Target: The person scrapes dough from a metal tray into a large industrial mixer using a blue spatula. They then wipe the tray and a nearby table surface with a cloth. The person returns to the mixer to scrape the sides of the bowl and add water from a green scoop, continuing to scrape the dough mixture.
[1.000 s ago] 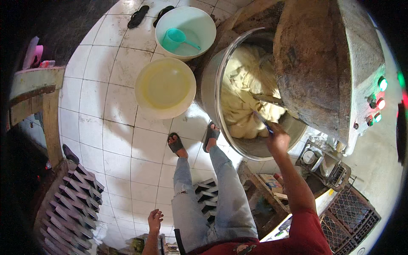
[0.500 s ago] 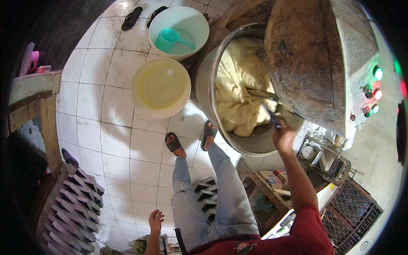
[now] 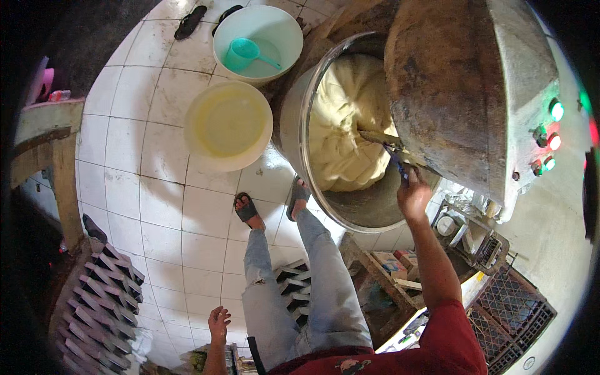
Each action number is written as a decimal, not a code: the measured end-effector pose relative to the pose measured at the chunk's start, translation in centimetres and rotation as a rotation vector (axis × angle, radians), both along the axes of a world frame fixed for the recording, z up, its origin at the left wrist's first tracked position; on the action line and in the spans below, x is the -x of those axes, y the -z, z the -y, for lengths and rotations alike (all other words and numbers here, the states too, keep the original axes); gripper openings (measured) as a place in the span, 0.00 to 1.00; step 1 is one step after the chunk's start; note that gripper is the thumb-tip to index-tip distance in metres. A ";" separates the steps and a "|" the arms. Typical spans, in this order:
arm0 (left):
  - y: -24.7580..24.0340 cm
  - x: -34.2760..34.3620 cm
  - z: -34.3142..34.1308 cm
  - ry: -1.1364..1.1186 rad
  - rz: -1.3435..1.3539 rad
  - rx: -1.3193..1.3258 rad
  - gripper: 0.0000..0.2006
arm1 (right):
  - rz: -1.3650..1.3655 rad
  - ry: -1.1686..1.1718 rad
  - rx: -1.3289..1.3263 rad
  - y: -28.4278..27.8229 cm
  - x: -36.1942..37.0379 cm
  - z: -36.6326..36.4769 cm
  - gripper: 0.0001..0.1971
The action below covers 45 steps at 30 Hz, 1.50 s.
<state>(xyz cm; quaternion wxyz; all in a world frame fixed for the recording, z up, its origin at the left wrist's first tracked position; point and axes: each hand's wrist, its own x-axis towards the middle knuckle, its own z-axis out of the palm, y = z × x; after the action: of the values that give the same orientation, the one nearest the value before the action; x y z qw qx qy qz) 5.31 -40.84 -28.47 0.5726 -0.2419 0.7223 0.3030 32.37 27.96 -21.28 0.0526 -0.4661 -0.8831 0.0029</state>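
Note:
My right hand point(image 3: 414, 195) reaches over the rim of a large metal mixing bowl point(image 3: 300, 125), closed round a slim tool with a blue handle point(image 3: 399, 164). The tool's far end meets the mixer's metal arm point(image 3: 375, 136); its exact kind is hard to make out. Pale yellow dough point(image 3: 347, 150) fills much of the bowl, bunched round that arm. Away from everything, my left hand point(image 3: 219, 322) hangs low beside my left leg, its fingers loosely apart and holding nothing.
The mixer's worn housing point(image 3: 450, 87) with lit buttons overhangs the bowl. To the left stand a basin of yellowish liquid point(image 3: 230, 125) and a white tub point(image 3: 275, 37) holding a turquoise dipper point(image 3: 240, 55). Stacked metal pans point(image 3: 103, 306), a wooden shelf point(image 3: 387, 281) and a crate point(image 3: 509, 315) surround me.
My right hand and the blue-handled tool have tilted inward against the mixer's arm. The dough has turned and looks smoother. The whole view has shifted slightly; my left hand still hangs.

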 end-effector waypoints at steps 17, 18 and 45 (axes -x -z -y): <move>1.7 -0.1 -0.8 0.100 0.043 0.001 0.17 | 0.403 0.225 0.142 9.6 -0.1 -1.9 0.17; 2.6 -0.3 -1.1 0.081 0.030 -0.006 0.17 | 0.398 0.240 0.178 11.6 1.0 -1.5 0.19; 1.7 0.0 2.1 -0.041 0.039 0.026 0.21 | 0.607 0.393 0.330 7.6 5.5 -2.0 0.17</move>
<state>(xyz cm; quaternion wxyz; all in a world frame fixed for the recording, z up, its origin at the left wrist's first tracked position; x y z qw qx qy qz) 5.36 -42.90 -30.16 0.5769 -0.2699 0.7099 0.3005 26.85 29.94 -28.85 -0.2869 -0.6079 -0.7403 -0.0031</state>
